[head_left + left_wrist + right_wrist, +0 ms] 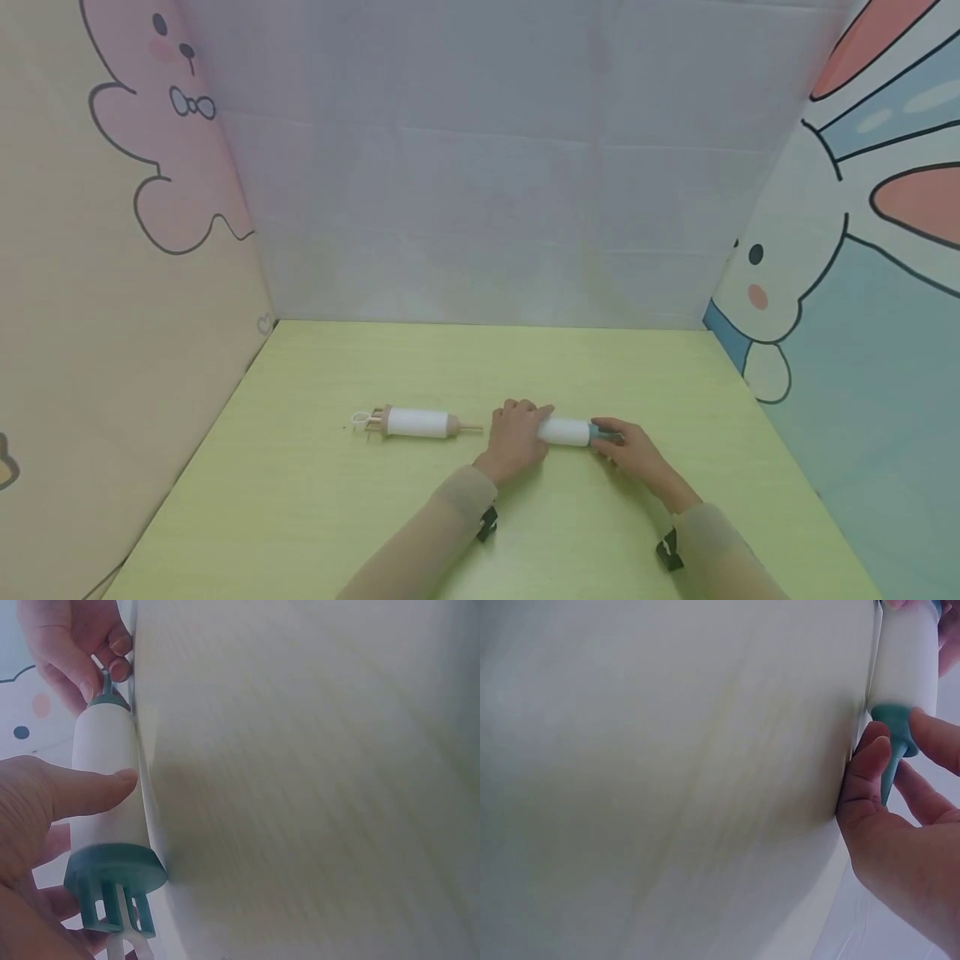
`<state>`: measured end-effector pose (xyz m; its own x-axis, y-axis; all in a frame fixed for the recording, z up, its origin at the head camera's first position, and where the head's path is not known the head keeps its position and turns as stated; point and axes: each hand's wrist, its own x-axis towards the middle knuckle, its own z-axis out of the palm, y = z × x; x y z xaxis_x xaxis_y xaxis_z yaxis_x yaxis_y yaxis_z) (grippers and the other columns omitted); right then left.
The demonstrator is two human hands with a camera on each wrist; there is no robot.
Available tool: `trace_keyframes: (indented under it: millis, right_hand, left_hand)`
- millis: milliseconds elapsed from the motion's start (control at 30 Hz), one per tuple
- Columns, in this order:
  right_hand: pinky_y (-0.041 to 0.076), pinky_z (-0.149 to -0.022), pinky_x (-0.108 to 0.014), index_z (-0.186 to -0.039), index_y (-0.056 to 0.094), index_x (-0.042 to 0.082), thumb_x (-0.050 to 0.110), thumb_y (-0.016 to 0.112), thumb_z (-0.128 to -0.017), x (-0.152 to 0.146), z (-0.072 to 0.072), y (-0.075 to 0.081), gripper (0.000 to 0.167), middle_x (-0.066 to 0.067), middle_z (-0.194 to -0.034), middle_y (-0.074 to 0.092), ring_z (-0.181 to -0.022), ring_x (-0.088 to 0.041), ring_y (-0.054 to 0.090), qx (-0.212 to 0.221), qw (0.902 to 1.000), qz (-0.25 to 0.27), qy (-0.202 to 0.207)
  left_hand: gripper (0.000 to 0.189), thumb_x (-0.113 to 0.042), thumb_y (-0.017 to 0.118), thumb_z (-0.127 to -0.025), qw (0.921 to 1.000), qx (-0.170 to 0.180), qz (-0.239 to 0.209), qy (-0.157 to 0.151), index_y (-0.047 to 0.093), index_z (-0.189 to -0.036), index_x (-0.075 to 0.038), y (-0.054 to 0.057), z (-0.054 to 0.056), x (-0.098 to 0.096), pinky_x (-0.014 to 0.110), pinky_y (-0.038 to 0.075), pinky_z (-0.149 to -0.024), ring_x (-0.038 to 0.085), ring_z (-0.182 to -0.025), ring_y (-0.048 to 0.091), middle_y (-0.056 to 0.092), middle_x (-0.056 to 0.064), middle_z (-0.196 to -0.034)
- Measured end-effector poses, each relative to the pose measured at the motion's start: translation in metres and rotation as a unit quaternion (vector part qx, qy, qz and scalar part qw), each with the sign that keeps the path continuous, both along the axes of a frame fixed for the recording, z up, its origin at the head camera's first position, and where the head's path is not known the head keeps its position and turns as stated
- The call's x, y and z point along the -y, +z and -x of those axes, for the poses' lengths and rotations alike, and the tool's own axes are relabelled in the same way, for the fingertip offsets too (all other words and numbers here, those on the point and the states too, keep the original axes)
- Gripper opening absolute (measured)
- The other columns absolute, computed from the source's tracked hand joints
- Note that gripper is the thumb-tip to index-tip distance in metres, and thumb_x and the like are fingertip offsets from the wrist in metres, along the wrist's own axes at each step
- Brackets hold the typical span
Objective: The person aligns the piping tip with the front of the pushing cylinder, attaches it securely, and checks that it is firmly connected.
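A white tube (566, 432) with teal ends lies on the table between my two hands. My left hand (517, 440) grips its left part, thumb across the white barrel in the left wrist view. Beyond that thumb sits a slotted teal cap (115, 862), with pale, whitish strips coming out of it. At the other end my right hand (633, 454) pinches the teal tip (892, 724), fingers and thumb around it where a thin teal stem (891, 774) sticks out. Left of both hands lies a similar white tube (418, 422) with beige ends, untouched.
The pale yellow-green tabletop (300, 517) runs back to a plain light back wall (487, 167). Side walls carry cartoon drawings, a pink figure (150, 108) at left and a white rabbit (780, 275) at right. The beige tube has a white loop (361, 418) at its left end.
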<state>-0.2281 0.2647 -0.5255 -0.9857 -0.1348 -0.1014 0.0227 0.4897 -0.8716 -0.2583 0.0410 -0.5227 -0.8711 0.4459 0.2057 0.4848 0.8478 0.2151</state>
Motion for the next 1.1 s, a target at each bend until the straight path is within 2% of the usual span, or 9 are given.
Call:
trace_keyframes:
  millis: [267,500,633,800,900,1000,1100]
  right_hand:
    - [0.049,-0.058,-0.032,-0.133,0.049,-0.006,0.009,0.064,-0.091,0.0,-0.001,0.0,0.047,-0.029,-0.128,0.049,-0.076,-0.023,0.058,0.002,0.9998,0.017,0.006]
    - [0.048,-0.057,-0.033,-0.133,0.048,-0.009,0.008,0.064,-0.091,0.0,-0.002,0.004,0.048,-0.031,-0.129,0.048,-0.076,-0.024,0.058,-0.006,0.9995,0.028,0.015]
    - [0.048,-0.058,-0.034,-0.134,0.046,-0.009,0.008,0.065,-0.09,0.001,-0.003,0.005,0.05,-0.032,-0.131,0.046,-0.078,-0.024,0.058,0.004,0.9992,0.037,0.014]
    - [0.048,-0.057,-0.033,-0.138,0.043,-0.007,0.006,0.065,-0.089,-0.001,0.002,0.006,0.055,-0.03,-0.134,0.043,-0.07,-0.024,0.058,0.012,0.9985,0.044,0.031]
    - [0.049,-0.059,-0.034,-0.14,0.04,-0.005,0.009,0.067,-0.089,-0.003,0.005,0.008,0.059,-0.031,-0.136,0.04,-0.068,-0.026,0.058,0.012,0.9988,0.025,0.04]
    - [0.049,-0.069,-0.039,-0.141,0.042,-0.002,0.016,0.069,-0.088,-0.006,0.007,0.012,0.062,-0.031,-0.139,0.038,-0.087,-0.032,0.059,0.001,0.9991,-0.021,0.037]
    - [0.045,-0.081,-0.045,-0.14,0.044,0.0,0.024,0.069,-0.088,-0.007,0.008,0.02,0.062,-0.031,-0.14,0.038,-0.111,-0.039,0.05,-0.015,0.9969,-0.069,0.037]
  left_hand:
    - [0.056,-0.027,0.076,-0.076,0.9999,0.003,0.009,0.004,0.06,-0.13,-0.023,-0.003,0.002,0.002,0.042,0.043,-0.079,0.028,-0.103,0.052,0.061,0.003,-0.113]
    - [0.057,-0.028,0.076,-0.075,1.0,0.002,0.0,0.001,0.06,-0.13,-0.022,-0.001,0.002,0.003,0.042,0.042,-0.08,0.027,-0.103,0.051,0.061,0.003,-0.113]
    - [0.057,-0.029,0.076,-0.076,1.0,0.005,0.006,0.001,0.059,-0.13,-0.023,0.0,0.001,0.004,0.042,0.042,-0.081,0.027,-0.103,0.051,0.06,0.002,-0.114]
    - [0.063,-0.035,0.079,-0.073,1.0,0.002,0.002,0.006,0.059,-0.131,-0.023,0.002,0.001,0.006,0.042,0.041,-0.083,0.027,-0.107,0.05,0.059,0.004,-0.12]
    - [0.067,-0.041,0.08,-0.071,0.9999,-0.01,-0.001,0.005,0.058,-0.132,-0.023,0.005,0.002,0.008,0.043,0.041,-0.085,0.029,-0.11,0.049,0.058,0.006,-0.124]
    - [0.068,-0.048,0.077,-0.073,0.9998,-0.02,-0.004,0.002,0.057,-0.133,-0.023,0.009,0.003,0.011,0.044,0.042,-0.085,0.03,-0.11,0.05,0.057,0.007,-0.125]
    - [0.066,-0.054,0.07,-0.078,0.9997,-0.025,-0.008,0.002,0.056,-0.134,-0.022,0.015,0.004,0.015,0.045,0.042,-0.086,0.03,-0.111,0.05,0.057,0.007,-0.126]
